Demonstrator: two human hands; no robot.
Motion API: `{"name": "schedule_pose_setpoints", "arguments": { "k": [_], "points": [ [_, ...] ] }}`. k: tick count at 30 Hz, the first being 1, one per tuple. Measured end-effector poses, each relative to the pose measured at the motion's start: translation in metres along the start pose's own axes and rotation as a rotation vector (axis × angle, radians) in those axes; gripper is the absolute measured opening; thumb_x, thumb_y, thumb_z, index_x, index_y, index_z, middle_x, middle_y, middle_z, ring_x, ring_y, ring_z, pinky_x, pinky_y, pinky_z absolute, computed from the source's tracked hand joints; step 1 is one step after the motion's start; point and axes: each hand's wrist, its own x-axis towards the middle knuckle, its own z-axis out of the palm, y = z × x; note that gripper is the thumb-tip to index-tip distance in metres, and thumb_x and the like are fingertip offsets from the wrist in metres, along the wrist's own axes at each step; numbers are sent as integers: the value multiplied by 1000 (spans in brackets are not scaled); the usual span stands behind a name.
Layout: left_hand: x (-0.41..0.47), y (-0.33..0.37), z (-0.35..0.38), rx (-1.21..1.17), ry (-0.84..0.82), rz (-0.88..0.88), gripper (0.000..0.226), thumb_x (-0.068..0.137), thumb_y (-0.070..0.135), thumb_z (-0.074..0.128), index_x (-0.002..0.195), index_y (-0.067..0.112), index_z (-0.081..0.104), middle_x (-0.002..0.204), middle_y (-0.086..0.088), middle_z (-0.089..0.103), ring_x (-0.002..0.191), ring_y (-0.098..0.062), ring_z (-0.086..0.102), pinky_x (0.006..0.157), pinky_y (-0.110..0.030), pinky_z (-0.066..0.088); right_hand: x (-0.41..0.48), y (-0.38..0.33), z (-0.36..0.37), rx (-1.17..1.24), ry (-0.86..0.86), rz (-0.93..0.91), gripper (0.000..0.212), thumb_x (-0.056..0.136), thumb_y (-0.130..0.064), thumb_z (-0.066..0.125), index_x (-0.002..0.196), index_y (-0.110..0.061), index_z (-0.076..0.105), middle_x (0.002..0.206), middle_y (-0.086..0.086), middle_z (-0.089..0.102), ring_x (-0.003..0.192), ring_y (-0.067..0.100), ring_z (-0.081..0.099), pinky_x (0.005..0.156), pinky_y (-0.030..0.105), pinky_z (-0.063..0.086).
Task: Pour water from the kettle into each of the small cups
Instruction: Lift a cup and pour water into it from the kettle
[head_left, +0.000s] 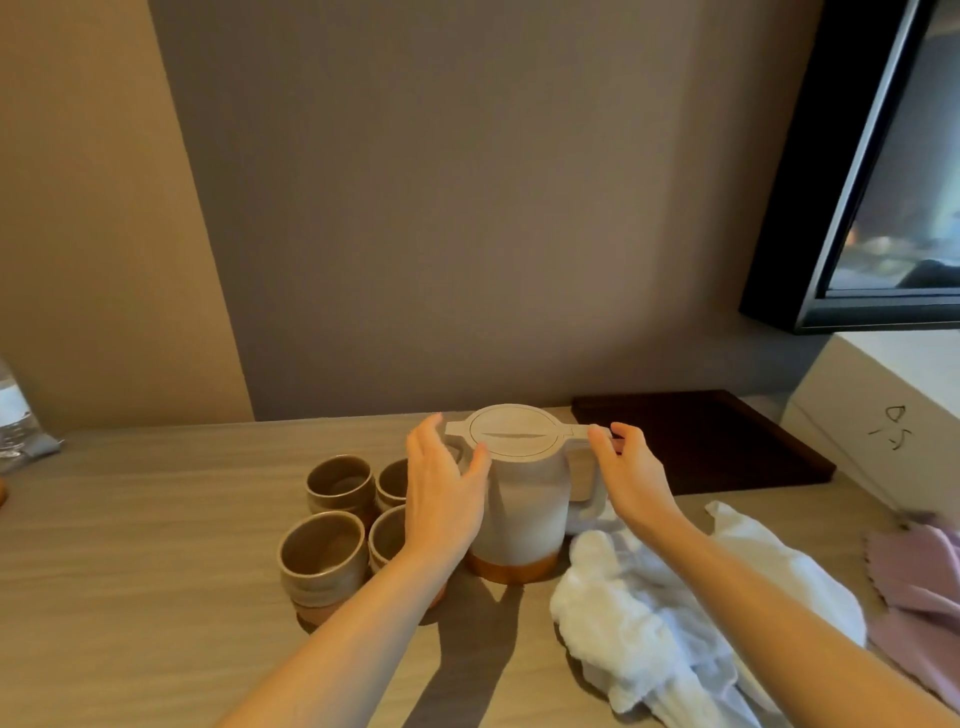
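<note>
Upright near the middle of the tabletop (156, 519): a pale kettle (519, 514) with an orange-brown base band, closed by a flat round lid (514, 432), handle pointing to 3 o'clock.

At 9 o'clock of the kettle, four small cups in a tight two-by-two cluster, all upright with mouths up. Far-left cup (340, 480) and near-left cup (322, 556) in plain sight; far-right cup (392, 480) and near-right cup (387, 540) partly hidden behind the left forearm. Impossible to tell whether any water sits inside them.

Left hand (444, 488) spread, fingers straight and together, palm facing the kettle's 9 o'clock side, thumb tip close under the lid's rim.

Right hand (631, 478) at the kettle's 3 o'clock, above the handle, thumb and forefinger on either side of the lid's tab end; possibly pinching it, though actual contact cannot be told from this angle.

At 4 o'clock of the kettle, a crumpled white towel (639, 613) touching the kettle's handle side, under the right forearm. Further out at 3 to 4 o'clock, a pink cloth (924, 587). At 1 o'clock, a dark tray (696, 447) flat against the wall. Beyond the tray at 2 o'clock, a white box (883, 415), with a black-framed screen (893, 182) above it. Far off at 9 o'clock, by the frame edge, a clear water bottle (13, 415).
</note>
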Motion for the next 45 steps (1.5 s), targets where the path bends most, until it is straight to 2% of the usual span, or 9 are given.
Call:
{"name": "schedule_pose_setpoints", "arguments": {
  "k": [6, 9, 15, 19, 26, 29, 36, 40, 45],
  "points": [
    [6, -6, 24, -218, -116, -257, 76, 97, 44, 50, 154, 26, 4, 159, -2, 25, 144, -27, 29, 113, -42, 31, 16, 11, 15, 118, -58, 96, 59, 93, -56, 41, 132, -12, 46, 120, 4, 60, 107, 19, 55, 81, 31, 40],
    [12, -9, 29, -259, -141, -319, 73, 96, 48, 48, 154, 23, 10, 156, -3, 32, 142, -26, 32, 111, -41, 32, 25, 18, 16, 253, -102, 97, 51, 92, -55, 43, 114, -11, 59, 101, 5, 69, 99, 20, 62, 78, 28, 44],
    [19, -7, 38, -333, -135, -441, 68, 94, 49, 52, 149, 20, 26, 148, -2, 40, 134, -23, 39, 101, -35, 34, 33, 26, 20, 468, -147, 58, 59, 92, -53, 44, 98, 0, 69, 98, 19, 71, 93, 26, 65, 77, 29, 50],
    [19, -6, 47, -359, -72, -433, 66, 93, 44, 56, 147, 21, 27, 143, -1, 42, 120, -16, 42, 92, -31, 33, 39, 27, 21, 506, -124, 51, 68, 94, -50, 43, 88, 15, 63, 87, 31, 63, 77, 30, 57, 68, 28, 49],
    [14, -5, 50, -380, -35, -436, 67, 93, 43, 56, 150, 26, 25, 145, 1, 43, 129, -20, 41, 102, -37, 37, 43, 29, 21, 591, -116, 117, 40, 89, -32, 58, 59, -7, 51, 46, 3, 41, 44, 14, 35, 50, 28, 31],
    [11, -1, 44, -399, -63, -401, 58, 94, 42, 56, 146, 27, 35, 136, 6, 49, 114, -11, 43, 91, -30, 34, 43, 24, 15, 630, -158, 127, 39, 87, -29, 58, 55, -9, 48, 45, 2, 36, 41, 13, 30, 46, 28, 26],
    [13, 35, 25, -462, -63, -297, 51, 96, 45, 51, 141, 23, 45, 129, 7, 56, 114, -10, 49, 87, -24, 34, 39, -24, -16, 703, -127, 93, 35, 80, -31, 62, 55, -13, 45, 46, 0, 30, 37, 11, 24, 38, 24, 19],
    [13, 53, 7, -449, -77, -255, 42, 97, 48, 46, 129, 23, 52, 113, 11, 57, 97, -7, 51, 72, -16, 37, 27, -56, -34, 666, -98, 56, 32, 74, -39, 63, 59, -13, 52, 46, 0, 33, 39, 11, 24, 42, 26, 20],
    [4, 56, -18, -369, -120, -217, 33, 97, 55, 38, 118, 33, 52, 105, 17, 56, 93, -4, 51, 75, -21, 39, 2, -73, -39, 719, -10, 77, 31, 77, -34, 63, 58, -13, 51, 49, 2, 35, 41, 11, 25, 40, 24, 20]
  ]
}}
